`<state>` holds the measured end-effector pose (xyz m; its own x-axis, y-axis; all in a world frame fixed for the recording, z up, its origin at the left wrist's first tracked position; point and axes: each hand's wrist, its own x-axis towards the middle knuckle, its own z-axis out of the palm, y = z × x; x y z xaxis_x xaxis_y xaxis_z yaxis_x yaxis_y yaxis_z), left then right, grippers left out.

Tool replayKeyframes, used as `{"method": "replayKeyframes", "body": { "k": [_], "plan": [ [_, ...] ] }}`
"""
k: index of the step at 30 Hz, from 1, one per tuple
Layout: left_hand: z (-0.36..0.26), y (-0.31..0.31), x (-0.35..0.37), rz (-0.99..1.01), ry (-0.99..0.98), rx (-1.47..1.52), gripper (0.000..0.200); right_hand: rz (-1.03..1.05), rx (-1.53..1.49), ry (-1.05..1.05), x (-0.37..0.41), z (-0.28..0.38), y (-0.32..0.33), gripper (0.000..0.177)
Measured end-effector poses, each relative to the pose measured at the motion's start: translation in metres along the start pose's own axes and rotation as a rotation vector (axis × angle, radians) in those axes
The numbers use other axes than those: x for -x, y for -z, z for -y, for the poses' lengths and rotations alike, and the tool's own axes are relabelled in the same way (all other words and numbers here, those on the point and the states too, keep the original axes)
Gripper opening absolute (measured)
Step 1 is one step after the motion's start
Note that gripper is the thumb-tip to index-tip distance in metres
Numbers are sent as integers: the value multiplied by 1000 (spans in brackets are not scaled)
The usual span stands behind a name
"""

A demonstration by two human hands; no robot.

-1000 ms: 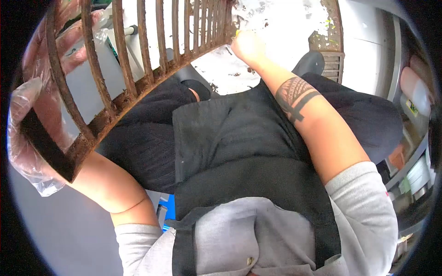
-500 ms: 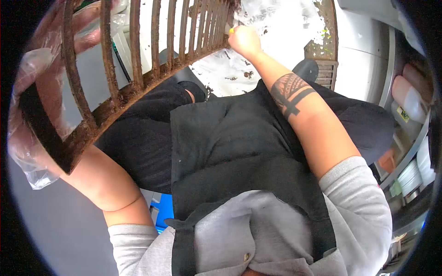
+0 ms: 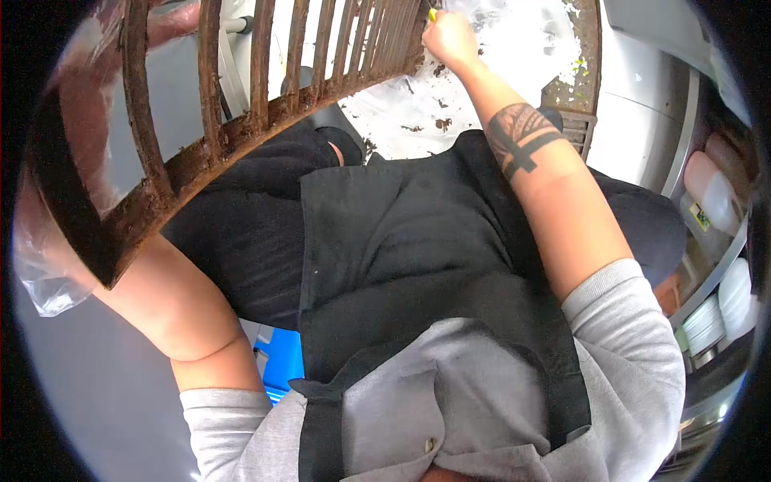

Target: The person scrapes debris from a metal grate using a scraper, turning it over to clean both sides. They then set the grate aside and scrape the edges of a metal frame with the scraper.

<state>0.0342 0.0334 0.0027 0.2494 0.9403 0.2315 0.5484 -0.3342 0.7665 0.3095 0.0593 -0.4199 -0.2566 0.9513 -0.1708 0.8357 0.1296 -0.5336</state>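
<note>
A rusty brown slatted grate [image 3: 186, 185] stands tilted on edge at the upper left, with dark grime along its bars. My left hand [image 3: 87, 132], in a clear plastic glove, is closed round the near end of the grate; one finger shows past the bars. My right hand [image 3: 450, 40] is bare and fisted at the far end of the grate. From that fist sticks a small yellow piece [image 3: 433, 14], which looks like the end of a handle; the rest of it is hidden.
White plastic sheeting [image 3: 385, 120] with dark flakes scattered on it lies on the floor ahead. Beyond it to the right runs another slatted grate [image 3: 577, 128]. A metal shelf with plastic containers [image 3: 711, 181] stands at the right. Something blue [image 3: 285, 361] is beside my left leg.
My right hand has moved slightly up and to the right in the view. The grate and my left hand have shifted a little upward, still together.
</note>
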Motion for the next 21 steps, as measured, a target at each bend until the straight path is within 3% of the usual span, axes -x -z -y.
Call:
{"method": "replayKeyframes", "body": {
  "k": [5,7,8,10,16,21],
  "plan": [
    [-7,-4,1,-10,101,21,29,57,-29,-3,-10,-8,-11,30],
    [-8,-2,-1,-4,150,36,29,336,75,22,8,-6,-6,30],
    [-9,-3,-1,-5,169,43,30,330,75,22,21,-3,-4,30],
    [-12,-6,-1,-15,198,49,31,571,102,-97,51,4,-6,30],
    [-29,-12,-5,-41,385,36,36,509,-5,-144,34,-19,-25,31],
    [-53,-19,0,-106,632,10,42,327,54,-149,52,25,28,30]
  ]
}}
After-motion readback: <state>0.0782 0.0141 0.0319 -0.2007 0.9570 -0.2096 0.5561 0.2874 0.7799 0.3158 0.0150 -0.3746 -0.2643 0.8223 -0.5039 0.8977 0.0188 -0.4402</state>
